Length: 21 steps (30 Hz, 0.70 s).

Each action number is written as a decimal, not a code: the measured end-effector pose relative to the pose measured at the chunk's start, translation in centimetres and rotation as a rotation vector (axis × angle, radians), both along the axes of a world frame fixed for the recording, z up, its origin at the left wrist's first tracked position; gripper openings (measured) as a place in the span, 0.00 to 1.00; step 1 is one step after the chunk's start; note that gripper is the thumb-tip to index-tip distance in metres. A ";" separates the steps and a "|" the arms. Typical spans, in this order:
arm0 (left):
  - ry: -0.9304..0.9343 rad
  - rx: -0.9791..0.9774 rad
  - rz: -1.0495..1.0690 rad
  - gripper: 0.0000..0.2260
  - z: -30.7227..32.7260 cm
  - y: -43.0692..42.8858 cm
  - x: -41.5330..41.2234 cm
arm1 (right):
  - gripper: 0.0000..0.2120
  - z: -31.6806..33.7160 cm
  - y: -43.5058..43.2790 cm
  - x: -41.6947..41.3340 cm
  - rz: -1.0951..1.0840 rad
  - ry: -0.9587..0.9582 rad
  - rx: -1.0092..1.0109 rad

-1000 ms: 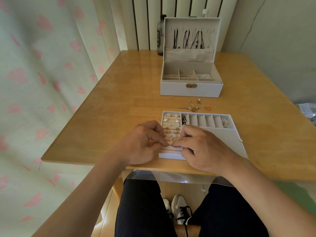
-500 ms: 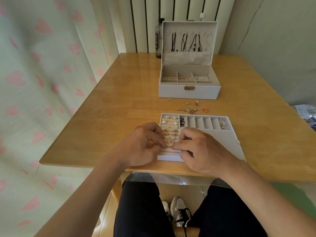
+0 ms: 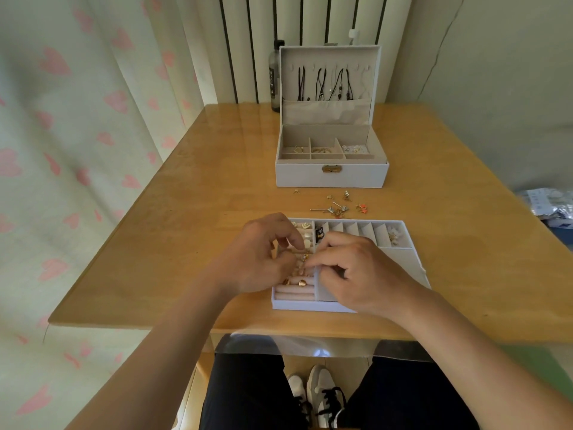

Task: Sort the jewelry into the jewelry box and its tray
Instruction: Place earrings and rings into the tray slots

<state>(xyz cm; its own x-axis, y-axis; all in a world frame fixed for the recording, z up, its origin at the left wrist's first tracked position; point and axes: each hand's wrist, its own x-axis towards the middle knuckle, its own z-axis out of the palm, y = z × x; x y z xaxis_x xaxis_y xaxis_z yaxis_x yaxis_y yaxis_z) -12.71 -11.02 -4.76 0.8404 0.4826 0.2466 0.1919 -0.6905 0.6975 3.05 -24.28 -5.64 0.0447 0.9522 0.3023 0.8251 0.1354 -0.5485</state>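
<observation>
- The tray (image 3: 304,305) is set on the table (image 3: 186,243) at the near edge, with the open jewelry box (image 3: 356,176) well apart from it at 12 o'clock.
- Both hands are held over the padded rolls (image 3: 294,295) that fill the tray's 9 o'clock end; the rolls' long axis runs from 9 to 3 o'clock.
- The left hand (image 3: 260,259) is seen with fingers curled and its tips pinched on a small gold earring (image 3: 305,257), held just above the rolls.
- The right hand (image 3: 356,274) is curled too, its forefinger and thumb brought up to the same earring from 3 o'clock; whether the piece is actually gripped by it cannot be told.
- The step in hand is judged to be the seating of this earring into a gap between rolls, so the post would need to be turned down across the 9-to-3 line of the rolls.
- Several pieces are already lodged in the rolls at 12 and 6 o'clock of the fingertips.
- Loose jewelry (image 3: 338,207) is scattered on the table between tray and box, at about 1 o'clock from the fingertips.
- The right hand is judged the nearer to that scatter, so the next pickup is likely best made by it.
- Much of the sorting is judged done, though the scatter is not yet stowed.
</observation>
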 end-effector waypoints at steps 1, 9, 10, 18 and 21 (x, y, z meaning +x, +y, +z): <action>-0.006 0.007 0.004 0.09 0.1 0.3 0.5 | 0.15 0.1 0.3 0.4 -0.006 -0.008 0.006; 0.010 0.049 0.118 0.05 0.3 5.1 5.1 | 0.11 1.3 3.8 6.5 -0.136 -0.052 0.007; 0.019 0.052 0.127 0.05 0.3 5.7 5.9 | 0.11 1.6 4.4 7.5 -0.166 -0.048 -0.018; 0.158 0.135 0.027 0.07 0.4 9.0 13.1 | 0.11 2.3 8.8 14.5 -0.375 -0.015 -0.121; 0.133 0.238 -0.051 0.08 -0.4 10.0 14.4 | 0.12 0.8 9.2 15.4 -0.409 -0.011 -0.043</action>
<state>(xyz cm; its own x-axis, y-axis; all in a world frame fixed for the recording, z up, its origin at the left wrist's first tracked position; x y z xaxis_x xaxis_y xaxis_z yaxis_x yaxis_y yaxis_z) 1.69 -1.01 -5.15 0.8948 0.3805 0.2335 0.2316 -0.8428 0.4858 18.49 -15.06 -4.83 0.4194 0.8682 0.2650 0.8121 -0.2284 -0.5370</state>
